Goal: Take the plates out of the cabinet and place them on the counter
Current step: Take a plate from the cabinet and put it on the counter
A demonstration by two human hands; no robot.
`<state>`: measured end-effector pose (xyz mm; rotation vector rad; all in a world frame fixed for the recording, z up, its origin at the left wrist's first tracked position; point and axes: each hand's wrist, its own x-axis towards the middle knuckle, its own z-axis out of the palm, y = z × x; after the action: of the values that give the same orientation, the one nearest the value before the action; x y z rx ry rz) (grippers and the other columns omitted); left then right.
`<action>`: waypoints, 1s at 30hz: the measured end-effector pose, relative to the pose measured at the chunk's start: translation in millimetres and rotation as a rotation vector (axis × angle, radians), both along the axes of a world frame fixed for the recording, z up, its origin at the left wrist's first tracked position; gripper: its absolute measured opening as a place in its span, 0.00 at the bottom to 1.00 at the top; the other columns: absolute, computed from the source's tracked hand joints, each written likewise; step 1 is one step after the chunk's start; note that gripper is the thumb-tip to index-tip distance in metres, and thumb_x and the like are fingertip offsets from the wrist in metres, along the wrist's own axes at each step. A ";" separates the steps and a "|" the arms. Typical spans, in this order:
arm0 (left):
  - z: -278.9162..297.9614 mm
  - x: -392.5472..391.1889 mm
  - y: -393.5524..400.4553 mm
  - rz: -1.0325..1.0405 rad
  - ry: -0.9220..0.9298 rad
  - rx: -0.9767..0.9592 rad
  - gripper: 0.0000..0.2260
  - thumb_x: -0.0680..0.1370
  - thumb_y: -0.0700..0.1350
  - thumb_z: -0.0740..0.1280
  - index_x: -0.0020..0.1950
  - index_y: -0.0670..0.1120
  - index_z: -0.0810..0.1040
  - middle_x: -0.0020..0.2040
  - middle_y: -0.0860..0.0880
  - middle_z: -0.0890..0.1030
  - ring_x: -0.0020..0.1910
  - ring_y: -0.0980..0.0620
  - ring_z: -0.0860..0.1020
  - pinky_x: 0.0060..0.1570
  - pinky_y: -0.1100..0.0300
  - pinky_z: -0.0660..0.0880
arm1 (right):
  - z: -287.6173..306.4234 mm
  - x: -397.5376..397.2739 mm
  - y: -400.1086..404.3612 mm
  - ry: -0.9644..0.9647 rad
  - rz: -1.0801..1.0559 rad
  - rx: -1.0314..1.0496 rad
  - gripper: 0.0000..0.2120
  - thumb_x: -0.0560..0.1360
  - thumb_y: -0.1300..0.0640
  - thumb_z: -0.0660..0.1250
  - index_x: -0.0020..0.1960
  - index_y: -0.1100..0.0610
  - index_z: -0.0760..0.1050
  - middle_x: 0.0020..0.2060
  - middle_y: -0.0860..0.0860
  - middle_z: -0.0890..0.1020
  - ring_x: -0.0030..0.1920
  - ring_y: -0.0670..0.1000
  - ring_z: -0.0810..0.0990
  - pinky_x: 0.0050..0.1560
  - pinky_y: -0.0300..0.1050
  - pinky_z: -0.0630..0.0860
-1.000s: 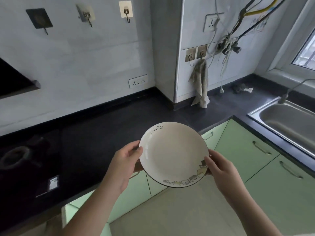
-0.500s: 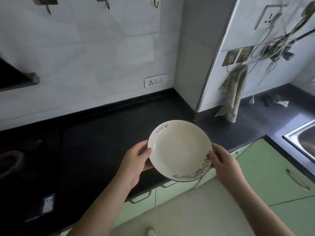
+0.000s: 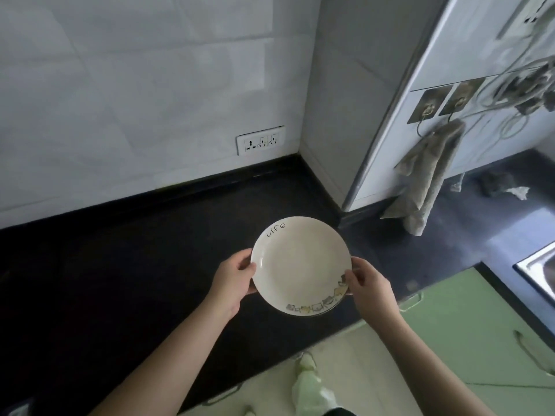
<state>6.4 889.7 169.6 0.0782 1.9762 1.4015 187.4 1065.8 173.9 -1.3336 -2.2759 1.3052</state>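
1. The plate [image 3: 300, 264], white with "life" written on its rim, sits at frame centre, over the dark counter [image 3: 135, 265].
2. The left hand [image 3: 231, 279] clamps its left rim, thumb on top.
3. The right hand [image 3: 368, 288] pinches its right rim.
4. A towel [image 3: 426, 175] hangs at right.

I hold the plate [image 3: 300, 262] above the bench [image 3: 135, 265], my left hand [image 3: 231, 280] on its left rim, my right hand [image 3: 368, 288] on its right. The socket [image 3: 260, 140] sits on the wall behind; the towel [image 3: 426, 175] hangs to the right, the sink [image 3: 537, 271] beyond it.
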 end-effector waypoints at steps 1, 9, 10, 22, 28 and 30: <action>-5.9 -3.7 8.8 0.018 -0.013 -0.013 0.17 0.80 0.37 0.64 0.67 0.51 0.76 0.57 0.52 0.81 0.56 0.50 0.80 0.49 0.45 0.82 | -7.1 -6.1 11.5 -0.017 0.013 -0.011 0.12 0.79 0.56 0.61 0.62 0.49 0.75 0.43 0.44 0.83 0.41 0.45 0.83 0.39 0.39 0.74; -52.9 -28.7 74.3 0.141 -0.069 -0.134 0.19 0.79 0.34 0.64 0.69 0.47 0.75 0.56 0.51 0.79 0.53 0.51 0.79 0.48 0.52 0.81 | -59.9 -48.2 87.8 -0.075 0.050 -0.145 0.15 0.79 0.56 0.61 0.64 0.49 0.74 0.46 0.46 0.83 0.43 0.45 0.83 0.37 0.39 0.76; -57.8 -31.4 80.4 0.148 -0.067 -0.152 0.19 0.79 0.34 0.65 0.69 0.47 0.74 0.60 0.48 0.79 0.55 0.49 0.79 0.49 0.52 0.81 | -65.8 -52.6 94.8 -0.079 0.043 -0.159 0.14 0.79 0.56 0.61 0.64 0.49 0.74 0.46 0.46 0.83 0.43 0.46 0.83 0.37 0.40 0.77; -82.6 -44.4 107.2 0.159 -0.084 -0.225 0.20 0.80 0.35 0.65 0.70 0.48 0.73 0.65 0.46 0.77 0.53 0.52 0.77 0.53 0.51 0.80 | -102.5 -76.9 130.7 -0.117 0.061 -0.237 0.13 0.78 0.57 0.62 0.62 0.50 0.76 0.48 0.48 0.83 0.45 0.47 0.82 0.47 0.49 0.81; -86.0 -45.5 107.5 0.192 -0.095 -0.206 0.19 0.80 0.35 0.64 0.69 0.48 0.74 0.64 0.46 0.78 0.55 0.50 0.79 0.55 0.48 0.80 | -105.4 -79.2 134.8 -0.116 0.089 -0.244 0.14 0.78 0.56 0.62 0.63 0.51 0.75 0.49 0.48 0.83 0.46 0.48 0.82 0.49 0.50 0.82; -86.3 -45.9 107.2 0.191 -0.086 -0.200 0.18 0.80 0.35 0.64 0.69 0.48 0.75 0.64 0.46 0.79 0.55 0.50 0.80 0.54 0.48 0.81 | -105.2 -79.4 134.7 -0.109 0.088 -0.254 0.14 0.78 0.56 0.62 0.64 0.51 0.75 0.50 0.49 0.83 0.46 0.48 0.82 0.49 0.50 0.82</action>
<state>-39.5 996.9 83.2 -0.2639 2.0835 1.2914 108.0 1200.5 68.7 -1.4287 -2.3250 1.6359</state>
